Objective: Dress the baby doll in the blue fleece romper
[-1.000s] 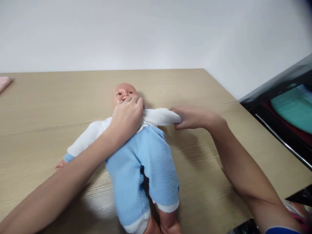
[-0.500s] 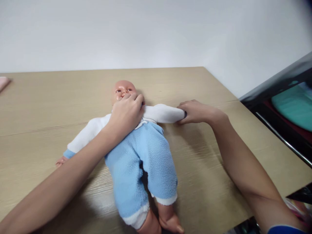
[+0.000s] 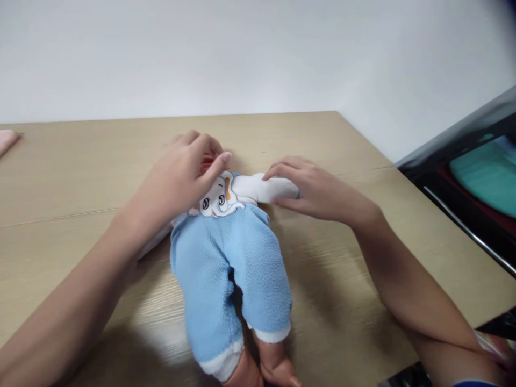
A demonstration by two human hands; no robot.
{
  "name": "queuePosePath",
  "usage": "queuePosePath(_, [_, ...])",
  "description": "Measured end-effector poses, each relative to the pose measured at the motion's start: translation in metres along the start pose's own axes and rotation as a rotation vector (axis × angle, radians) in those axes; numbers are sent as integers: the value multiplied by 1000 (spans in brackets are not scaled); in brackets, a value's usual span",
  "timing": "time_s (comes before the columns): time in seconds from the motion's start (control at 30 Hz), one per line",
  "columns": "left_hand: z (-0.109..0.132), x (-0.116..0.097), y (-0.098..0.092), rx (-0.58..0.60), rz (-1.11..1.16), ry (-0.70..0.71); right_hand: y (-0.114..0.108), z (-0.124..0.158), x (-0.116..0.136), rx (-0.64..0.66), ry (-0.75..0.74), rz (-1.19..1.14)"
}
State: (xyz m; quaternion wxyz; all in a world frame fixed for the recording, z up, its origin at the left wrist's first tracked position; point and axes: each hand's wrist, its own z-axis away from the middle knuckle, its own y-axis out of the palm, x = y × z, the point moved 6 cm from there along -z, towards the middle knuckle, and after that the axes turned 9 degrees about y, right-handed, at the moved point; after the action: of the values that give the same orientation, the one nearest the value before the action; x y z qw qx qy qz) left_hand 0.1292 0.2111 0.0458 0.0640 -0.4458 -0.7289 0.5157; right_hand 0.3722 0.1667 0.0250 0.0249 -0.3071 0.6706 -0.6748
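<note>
A baby doll (image 3: 231, 258) lies on its back on the wooden table, dressed in fuzzy blue trousers and a white top with an animal face on the front. My left hand (image 3: 181, 169) is over the doll's head and hides most of it. Its fingers are bent and its thumb stands apart, with a bit of the head showing between them. Around the outer part of the doll's white sleeve (image 3: 253, 188), on the right, are the fingers and thumb of my right hand (image 3: 312, 185). The doll's other arm is mostly behind my left forearm.
The table (image 3: 342, 145) meets a pale wall (image 3: 242, 59) at the back. A pink item (image 3: 7, 140) lies at the far left edge. Right of the table is a black-framed object (image 3: 484, 177) with a teal surface.
My left hand has moved from the doll's chest and chin up over its head, uncovering the animal face. My right hand has shifted left along the sleeve.
</note>
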Motion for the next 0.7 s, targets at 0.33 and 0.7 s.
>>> queuePosePath(0.33, [119, 33, 0, -52, 14, -114, 53, -14, 9, 369, -122, -597])
queuePosePath(0.7, [147, 54, 9, 402, 366, -262, 107, -18, -14, 401, 177, -1184])
